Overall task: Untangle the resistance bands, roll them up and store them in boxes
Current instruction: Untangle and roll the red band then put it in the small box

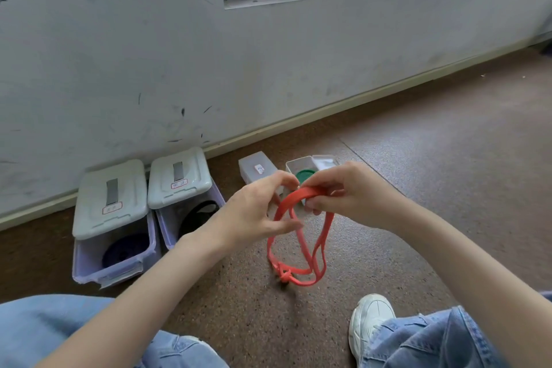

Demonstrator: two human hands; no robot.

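Two hands hold one red resistance band (298, 236) in the air above the floor. The right hand (349, 194) curls its fingers round the top of the band's loop, and the left hand (257, 212) pinches a strand lower down between thumb and fingertips. From the hands the band hangs down in several twisted strands to a knot (285, 275) at its low end, just above the brown speckled floor (418, 188).

Behind the hands, near the wall, stands a small open clear box (301, 167) with a rolled green band (304, 176) in it, and just left of that a small closed box (257, 169) with a label. Further left sit two larger lidded boxes side by side: the nearer-left one (113, 224) holds a dark purple roll, the other (185, 197) a black band. A white shoe (370, 323) and blue jeans show at the bottom.
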